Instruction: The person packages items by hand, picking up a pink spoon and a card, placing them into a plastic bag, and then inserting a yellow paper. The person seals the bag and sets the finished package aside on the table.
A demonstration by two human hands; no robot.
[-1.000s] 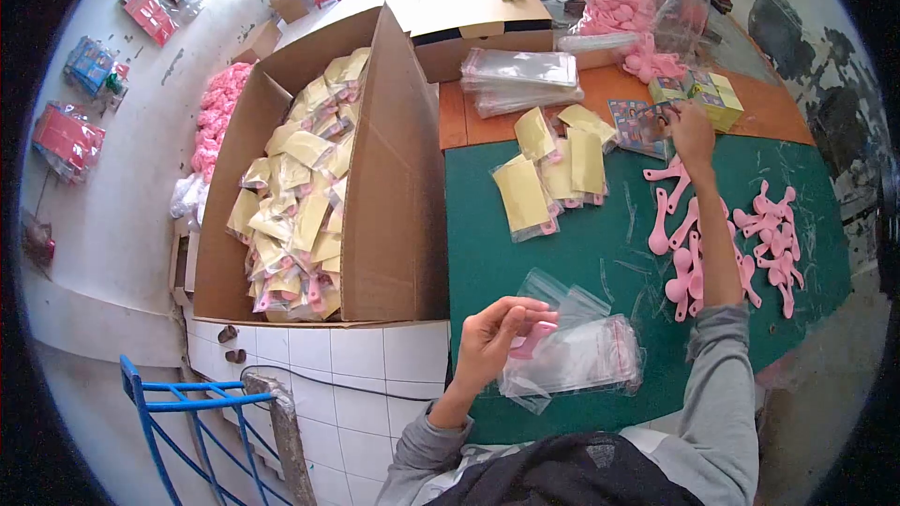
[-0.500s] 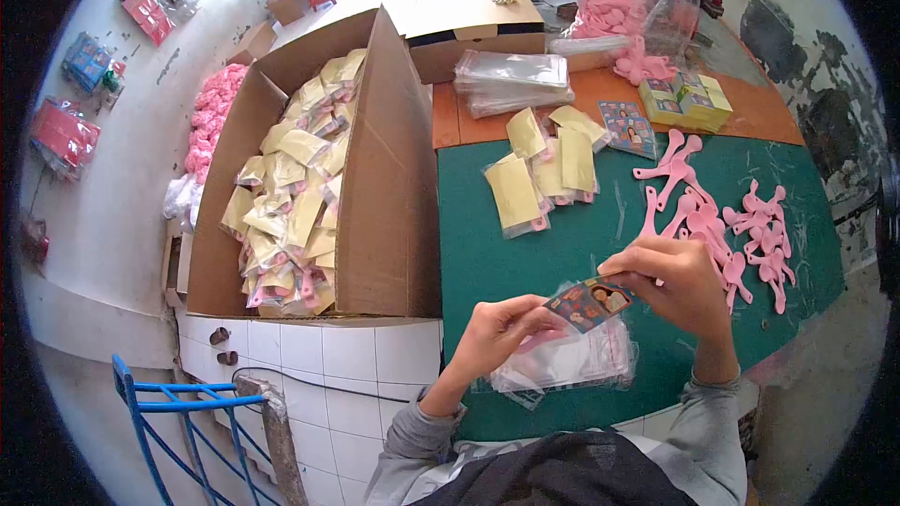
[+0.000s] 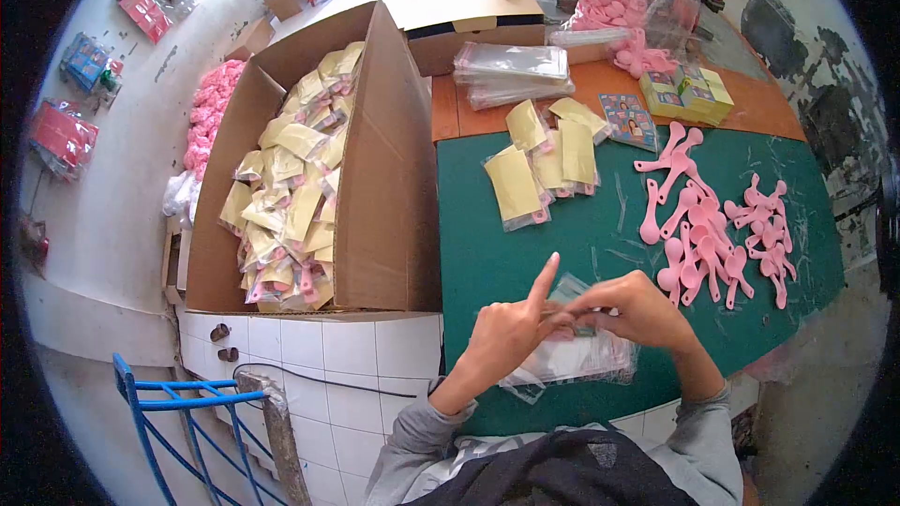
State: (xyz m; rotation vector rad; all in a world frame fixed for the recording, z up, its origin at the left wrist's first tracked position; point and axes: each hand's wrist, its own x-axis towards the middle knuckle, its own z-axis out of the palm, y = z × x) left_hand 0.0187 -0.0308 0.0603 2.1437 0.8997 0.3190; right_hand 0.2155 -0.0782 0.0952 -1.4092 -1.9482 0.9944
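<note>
Close together over the green tabletop, my two hands meet at a small clear plastic bag (image 3: 570, 287). My left hand (image 3: 506, 335) pinches it near the thumb, index finger stretched out and pointing away from me. From the other side my right hand (image 3: 639, 307) has its fingers bent down over the bag and a printed card, which is mostly hidden beneath them. Below both hands lies a stack of clear plastic bags (image 3: 586, 361). Pink plastic spoons (image 3: 703, 244) lie in two loose groups beyond my right hand. Packed bags with cream card backs (image 3: 514, 189) lie farther forward.
A tall cardboard box (image 3: 389, 178) full of packed bags stands left of the table. Along the back are a pile of flat clear bags (image 3: 511, 64), a printed card (image 3: 628, 120), card stacks (image 3: 689, 98) and a large bag of pink pieces (image 3: 609, 0). A blue metal frame (image 3: 197, 406) stands lower left.
My right hand has moved down and left, closer to my left hand. The printed card, plainly visible before, is now mostly covered. My left index finger has straightened.
</note>
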